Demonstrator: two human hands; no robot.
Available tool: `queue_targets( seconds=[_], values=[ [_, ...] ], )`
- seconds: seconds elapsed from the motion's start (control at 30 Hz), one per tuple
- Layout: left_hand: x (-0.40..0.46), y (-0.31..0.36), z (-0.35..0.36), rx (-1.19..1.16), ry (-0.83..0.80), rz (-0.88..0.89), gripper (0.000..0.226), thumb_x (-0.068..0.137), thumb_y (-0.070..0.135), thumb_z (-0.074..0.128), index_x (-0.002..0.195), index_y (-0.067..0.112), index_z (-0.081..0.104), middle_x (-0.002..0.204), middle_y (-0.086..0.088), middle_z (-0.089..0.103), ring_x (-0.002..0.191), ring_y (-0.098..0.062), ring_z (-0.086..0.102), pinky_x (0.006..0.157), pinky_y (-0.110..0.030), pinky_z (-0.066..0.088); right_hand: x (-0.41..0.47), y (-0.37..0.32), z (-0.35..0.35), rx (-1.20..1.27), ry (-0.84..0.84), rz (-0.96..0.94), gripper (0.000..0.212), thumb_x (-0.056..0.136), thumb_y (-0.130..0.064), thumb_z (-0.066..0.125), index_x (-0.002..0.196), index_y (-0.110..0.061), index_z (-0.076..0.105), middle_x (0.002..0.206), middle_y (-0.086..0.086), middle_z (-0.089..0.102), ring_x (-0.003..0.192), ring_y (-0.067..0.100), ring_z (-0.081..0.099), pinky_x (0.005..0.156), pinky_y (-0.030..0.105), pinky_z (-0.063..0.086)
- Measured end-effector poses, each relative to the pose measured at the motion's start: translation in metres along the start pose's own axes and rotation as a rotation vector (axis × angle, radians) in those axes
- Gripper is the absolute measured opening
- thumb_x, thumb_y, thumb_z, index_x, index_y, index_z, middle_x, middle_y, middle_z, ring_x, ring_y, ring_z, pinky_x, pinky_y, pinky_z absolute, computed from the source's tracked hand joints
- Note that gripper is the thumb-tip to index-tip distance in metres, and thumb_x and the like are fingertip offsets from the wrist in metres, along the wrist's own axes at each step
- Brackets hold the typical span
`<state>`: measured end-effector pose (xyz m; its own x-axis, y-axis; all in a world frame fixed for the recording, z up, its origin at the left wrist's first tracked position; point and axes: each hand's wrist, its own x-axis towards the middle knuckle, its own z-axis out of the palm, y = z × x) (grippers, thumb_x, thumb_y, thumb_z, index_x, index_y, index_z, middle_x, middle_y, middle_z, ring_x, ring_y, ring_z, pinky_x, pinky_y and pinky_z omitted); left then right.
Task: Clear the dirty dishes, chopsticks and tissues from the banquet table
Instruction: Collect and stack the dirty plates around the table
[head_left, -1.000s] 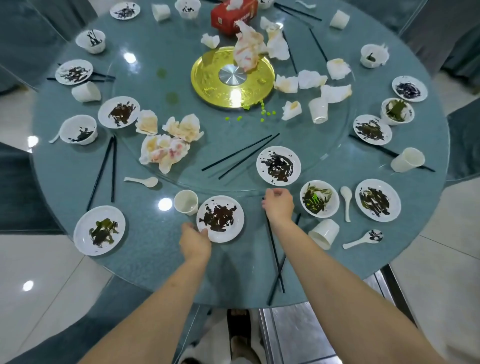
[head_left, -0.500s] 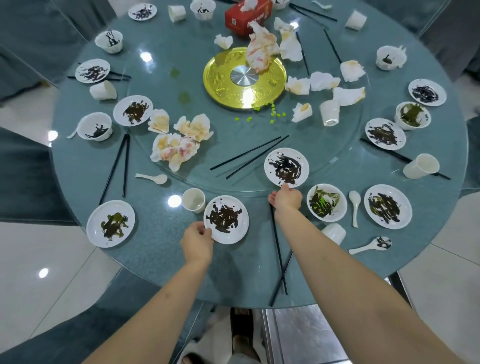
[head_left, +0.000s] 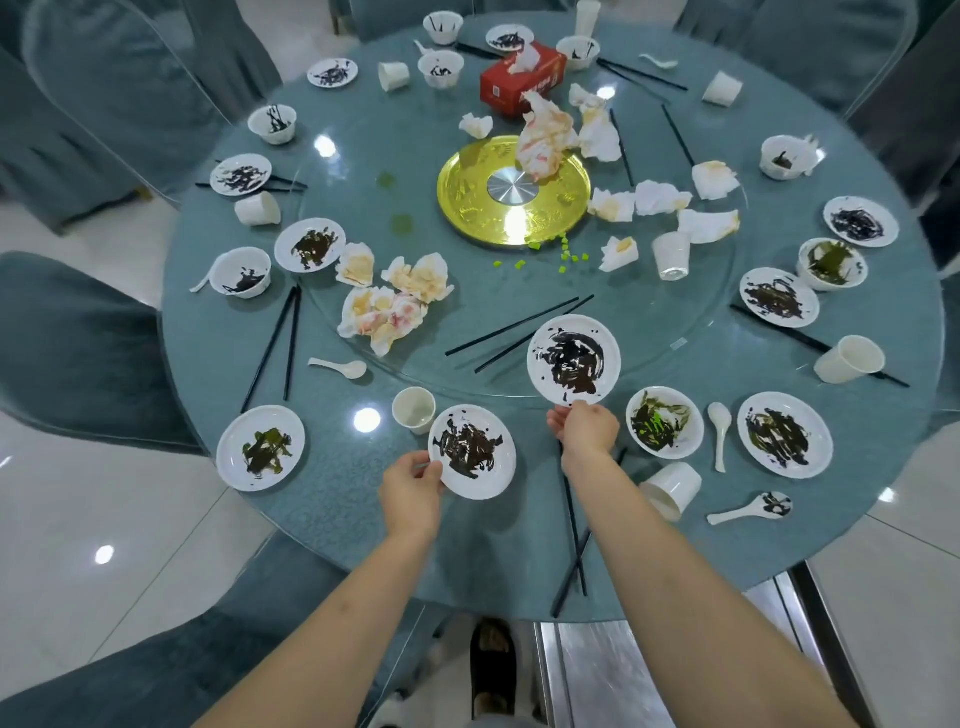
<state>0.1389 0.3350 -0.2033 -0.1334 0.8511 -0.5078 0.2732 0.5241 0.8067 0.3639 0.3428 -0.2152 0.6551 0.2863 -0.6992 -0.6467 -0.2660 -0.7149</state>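
Note:
The round teal banquet table (head_left: 322, 499) carries several dirty white plates, bowls, cups, spoons, black chopsticks and crumpled tissues. My left hand (head_left: 413, 486) pinches the left rim of a sauce-smeared plate (head_left: 472, 451) at the near edge. My right hand (head_left: 584, 428) grips the near rim of a second smeared plate (head_left: 574, 359), which sits tilted over the edge of the glass turntable (head_left: 649, 332). A pair of chopsticks (head_left: 571, 530) lies under my right forearm. Stained tissues (head_left: 395, 306) are heaped on the turntable's left side.
A gold centre disc (head_left: 467, 197) and a red tissue box (head_left: 522, 78) stand farther back. A tipped cup (head_left: 672, 488), a green-smeared bowl (head_left: 664, 422) and spoons lie right of my right hand. An upright cup (head_left: 414, 409) stands by the left plate. Teal-covered chairs ring the table.
My right hand reached forward from the table edge, took the plate on the turntable by its rim and lifted it. My left hand stayed on the near plate's rim.

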Motion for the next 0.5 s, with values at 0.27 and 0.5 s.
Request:
queue_targets(
  seconds=[0.27,0.5],
  values=[
    [-0.021,0.026,-0.02,-0.29,-0.034,-0.029,0.015,0.101,0.0,0.056,0.111,0.001,0.067,0.096,-0.014,0.072,0.08,-0.022,0.073,0.07,-0.029,0.062,-0.051,0.003,-0.013,-0.115,-0.221,-0.128,0.014,0.098,-0.002,0.052,0.085,-0.002,0.059,0.07,0.016,0.065,0.056,0.023,0.06,0.051,0.029,0.051],
    [-0.033,0.042,-0.042,-0.451,-0.035,-0.039,0.019,0.104,0.004,0.053,0.115,0.007,0.068,0.102,-0.011,0.075,0.08,-0.016,0.074,0.07,-0.025,0.062,-0.083,0.015,-0.01,-0.299,-0.346,-0.217,0.018,0.095,-0.004,0.055,0.078,-0.007,0.06,0.065,0.008,0.063,0.056,0.019,0.056,0.052,0.026,0.047]
  ],
)
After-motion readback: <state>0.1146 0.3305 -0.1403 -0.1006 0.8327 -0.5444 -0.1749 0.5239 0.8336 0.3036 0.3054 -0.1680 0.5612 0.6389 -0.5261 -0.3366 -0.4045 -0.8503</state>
